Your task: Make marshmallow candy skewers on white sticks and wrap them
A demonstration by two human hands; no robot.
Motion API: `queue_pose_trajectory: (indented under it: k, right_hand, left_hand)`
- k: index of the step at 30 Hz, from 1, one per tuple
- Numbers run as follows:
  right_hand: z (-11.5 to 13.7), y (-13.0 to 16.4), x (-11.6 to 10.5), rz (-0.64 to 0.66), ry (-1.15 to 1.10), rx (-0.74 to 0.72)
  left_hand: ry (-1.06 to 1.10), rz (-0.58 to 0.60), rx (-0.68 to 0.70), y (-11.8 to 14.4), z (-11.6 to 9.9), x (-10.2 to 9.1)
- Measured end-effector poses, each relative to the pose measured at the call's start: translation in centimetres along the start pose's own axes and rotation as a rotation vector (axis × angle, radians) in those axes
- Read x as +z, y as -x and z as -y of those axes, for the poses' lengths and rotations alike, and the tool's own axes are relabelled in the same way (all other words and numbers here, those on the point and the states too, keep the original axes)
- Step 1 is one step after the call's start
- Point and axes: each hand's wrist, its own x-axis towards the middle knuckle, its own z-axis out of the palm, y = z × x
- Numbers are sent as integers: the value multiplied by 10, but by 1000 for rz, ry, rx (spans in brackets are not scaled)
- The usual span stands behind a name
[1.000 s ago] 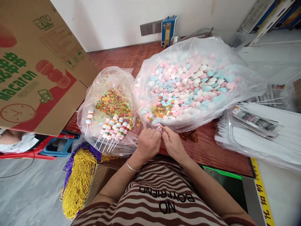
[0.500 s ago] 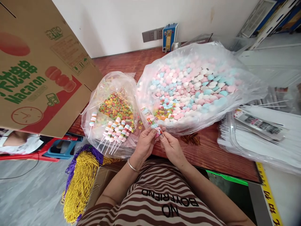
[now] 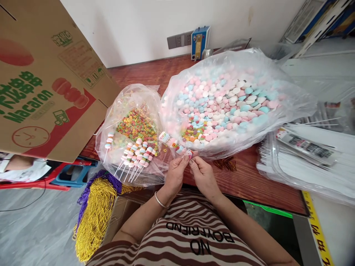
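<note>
- Left hand (image 3: 175, 173) and right hand (image 3: 203, 174) meet at the near edge of the reddish wooden table (image 3: 249, 177), fingertips pinched together on the lower end of a candy skewer in a clear printed sleeve (image 3: 175, 143).
- The sleeved skewer slants up and to the left from the fingers, its top end over the gap between the two bags (held clear of the table, likely so both hands can work the sleeve's end).
- Large clear plastic bag of pink, blue and white round candies (image 3: 227, 99) lies open just beyond the hands; a small heap of coloured rings sits at its near edge.
- Smaller clear bag of multicoloured ring candies (image 3: 134, 125) sits to the left; bare, unsleeved candy skewers on white sticks (image 3: 135, 153) rest on its front, sticks toward the person.
- Bundle of gold and purple bead strings (image 3: 95, 210) hangs below the table's left corner.
- Brown cardboard box printed "Macaron" (image 3: 47, 81) stands far left; stack of clear sleeves (image 3: 305, 155) lies to the right, within reach.
</note>
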Motion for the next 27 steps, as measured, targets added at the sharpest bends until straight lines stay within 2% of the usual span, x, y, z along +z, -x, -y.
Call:
queue_pose_trajectory:
  k: [4, 6, 8, 12, 14, 18, 20, 23, 27]
  right_hand:
    - [-11, 0, 0, -204, 401, -246]
    - [-17, -2, 0, -199, 542, -383]
    - [-21, -4, 0, -174, 608, -490]
    - [-26, -8, -2, -210, 591, -655]
    - [-28, -8, -3, -213, 562, -679]
    - [-25, -3, -2, -152, 477, -580]
    - [-18, 1, 2, -139, 353, -482]
    - [-4, 3, 7, -95, -26, -201]
    - [13, -6, 7, 103, -660, 202]
  left_hand:
    - [-173, -27, 24, 5, -3, -6]
    - [-266, -50, 62, 6, -7, -6]
    - [-270, -49, 72, 6, -12, -5]
    - [79, 55, -73, 5, -24, -3]
    - [238, 62, -145, 5, -29, -3]
    - [313, 3, -149, 3, -28, -3]
    - [318, -16, -130, 1, -24, -2]
    - [341, -8, -124, -4, -18, -2]
    - [319, 81, -154, -12, -17, -7]
